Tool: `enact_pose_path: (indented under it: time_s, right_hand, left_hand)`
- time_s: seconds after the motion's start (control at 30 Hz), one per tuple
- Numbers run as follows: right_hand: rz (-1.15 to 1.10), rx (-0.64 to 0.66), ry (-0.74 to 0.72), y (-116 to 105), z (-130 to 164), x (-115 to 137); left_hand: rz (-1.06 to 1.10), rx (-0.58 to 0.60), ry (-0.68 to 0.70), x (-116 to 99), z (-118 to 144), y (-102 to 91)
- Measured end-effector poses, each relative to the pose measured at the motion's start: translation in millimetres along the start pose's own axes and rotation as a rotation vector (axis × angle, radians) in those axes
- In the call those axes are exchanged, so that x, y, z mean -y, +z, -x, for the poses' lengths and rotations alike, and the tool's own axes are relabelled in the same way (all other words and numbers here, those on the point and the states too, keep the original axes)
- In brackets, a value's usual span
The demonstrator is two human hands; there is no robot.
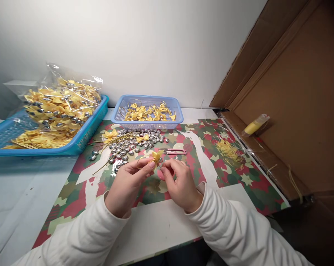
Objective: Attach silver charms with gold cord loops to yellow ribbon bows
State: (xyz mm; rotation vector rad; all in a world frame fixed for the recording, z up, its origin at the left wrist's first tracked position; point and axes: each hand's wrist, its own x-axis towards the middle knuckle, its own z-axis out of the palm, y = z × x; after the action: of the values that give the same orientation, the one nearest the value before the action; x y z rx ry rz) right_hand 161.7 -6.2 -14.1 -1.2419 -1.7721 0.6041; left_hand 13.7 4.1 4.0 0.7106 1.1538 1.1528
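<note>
Between the thumb and fingers of my left hand is a yellow ribbon bow, held upright above the table. My right hand is closed in a pinch just to the right of the bow; whatever its fingertips hold is too small to make out. Beyond the hands lie many silver beads, loosely spread. Among them are a loose yellow bow and some gold cords. Pink-handled thread snips rest just behind my right hand.
A lavender basket with finished-looking bows stands at the back. At left, a blue basket carries ribbons and a clear bag of bows with beads. Yellow thread lies tangled at right, near a spool by the cardboard wall.
</note>
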Motion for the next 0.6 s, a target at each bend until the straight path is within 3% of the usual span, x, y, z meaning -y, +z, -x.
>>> enact_pose_path:
  time_s: [0.3, 0.6]
  right_hand:
    - [-0.018, -0.026, 0.004, 1.6, 0.8, -1.4]
    - [-0.064, -0.017, 0.052, 2.1, 0.2, -3.0]
  left_hand:
    - [0.014, 0.101, -0.113, -0.4, -0.5, 0.1]
    - [0.035, 0.051, -0.103, 2.6, -3.8, 0.8]
